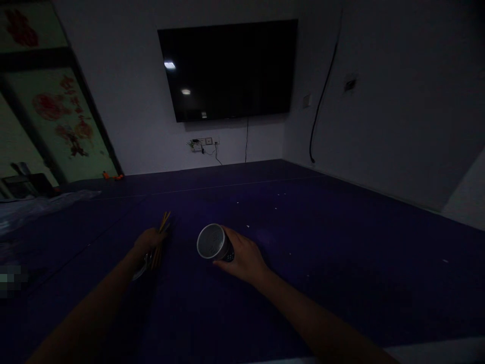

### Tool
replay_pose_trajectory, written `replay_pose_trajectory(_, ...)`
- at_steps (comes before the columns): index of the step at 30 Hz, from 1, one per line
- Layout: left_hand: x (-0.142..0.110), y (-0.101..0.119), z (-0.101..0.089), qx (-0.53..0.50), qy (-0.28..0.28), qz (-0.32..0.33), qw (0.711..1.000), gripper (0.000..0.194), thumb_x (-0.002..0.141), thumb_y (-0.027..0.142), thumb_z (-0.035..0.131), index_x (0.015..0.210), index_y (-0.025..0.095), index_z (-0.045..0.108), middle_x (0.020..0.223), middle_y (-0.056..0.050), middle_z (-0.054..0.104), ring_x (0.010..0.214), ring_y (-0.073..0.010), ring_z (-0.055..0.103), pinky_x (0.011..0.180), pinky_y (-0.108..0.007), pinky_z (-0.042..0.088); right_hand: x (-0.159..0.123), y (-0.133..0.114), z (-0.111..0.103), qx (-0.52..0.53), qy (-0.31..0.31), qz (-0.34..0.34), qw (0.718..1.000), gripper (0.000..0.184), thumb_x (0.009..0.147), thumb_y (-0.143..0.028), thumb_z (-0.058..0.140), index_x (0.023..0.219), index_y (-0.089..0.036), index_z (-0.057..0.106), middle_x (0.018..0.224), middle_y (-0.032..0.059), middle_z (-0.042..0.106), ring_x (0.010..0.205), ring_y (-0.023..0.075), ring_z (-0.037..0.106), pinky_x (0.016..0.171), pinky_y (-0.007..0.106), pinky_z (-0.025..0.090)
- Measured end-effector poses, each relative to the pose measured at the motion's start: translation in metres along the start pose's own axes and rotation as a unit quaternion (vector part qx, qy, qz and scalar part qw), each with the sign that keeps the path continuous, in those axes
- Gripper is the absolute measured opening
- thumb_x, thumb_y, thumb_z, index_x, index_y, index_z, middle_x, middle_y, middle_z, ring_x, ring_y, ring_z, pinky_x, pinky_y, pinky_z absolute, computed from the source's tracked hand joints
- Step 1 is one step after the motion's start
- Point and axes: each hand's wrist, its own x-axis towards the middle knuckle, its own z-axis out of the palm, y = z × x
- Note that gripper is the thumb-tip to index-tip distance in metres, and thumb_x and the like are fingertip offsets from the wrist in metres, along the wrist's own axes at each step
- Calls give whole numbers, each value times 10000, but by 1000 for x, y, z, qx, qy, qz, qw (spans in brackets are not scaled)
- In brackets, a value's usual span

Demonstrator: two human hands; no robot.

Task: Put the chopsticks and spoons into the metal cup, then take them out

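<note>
Purple surface [341, 242], orange-yellow sticks [156, 257], red-patterned door [64, 116]

This looks like a room in a home, dimly lit. A wide flat-screen television [231, 71] hangs on the pale wall [125, 101], above a row of power sockets [204, 141] with cords dangling from them. At the left, a door [60, 116] with light panels carries red paper decorations [49, 106], including Chinese-style characters. A broad purple covering [303, 242] spreads out below the television, reaching both walls, and a loose black cable [322, 101] hangs near the corner.
</note>
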Motion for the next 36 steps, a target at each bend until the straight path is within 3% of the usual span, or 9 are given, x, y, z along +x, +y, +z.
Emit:
replay_pose_trajectory(7, -14, 12, -6, 41, -27, -11, 999, 427, 796, 455, 389, 762, 139, 675, 844, -174, 702, 802, -278, 673, 606, -277, 463, 0, -1, -1, -6, 4, 5, 1000, 814, 632, -343, 743, 1348, -227, 372, 1320, 121, 523, 1168, 276, 531, 963, 447, 431)
replay_pose_trajectory(18, -24, 19, -9, 74, -20, 53, 996, 465, 831, 470, 357, 1047, 142, 605, 1061, -173, 670, 941, -274, 648, 707, -296, 466, 1, -2, -3, -12, -2, 4, 1000, 798, 631, -346, 743, 1331, -202, 388, 1316, 130, 529, 1161, 274, 538, 964, 443, 436)
replay_pose_trajectory(24, -24, 14, -8, 57, -13, 7, 998, 566, 834, 544, 317, 1064, 103, 588, 1050, -204, 663, 913, -306, 652, 665, -329, 477, 1, -2, -3, -14, 1, 1, 1000, 800, 632, -348, 745, 1331, -189, 390, 1317, 135, 528, 1167, 273, 534, 970, 429, 435)
replay_pose_trajectory(30, -23, 6, -7, 40, -7, -47, 998, 540, 847, 531, 315, 1019, 111, 607, 1017, -199, 674, 902, -301, 658, 634, -315, 478, 1, -2, -3, -17, -4, 1, 1000, 790, 638, -347, 742, 1329, -178, 397, 1326, 137, 519, 1172, 270, 530, 976, 424, 433)
replay_pose_trajectory(36, -22, -3, -8, 26, 6, -57, 998, 496, 861, 503, 312, 984, 130, 615, 1004, -185, 683, 896, -285, 663, 617, -294, 470, 0, -1, -2, -20, 3, 2, 1000, 797, 640, -352, 738, 1340, -202, 387, 1327, 129, 519, 1176, 272, 527, 982, 434, 426)
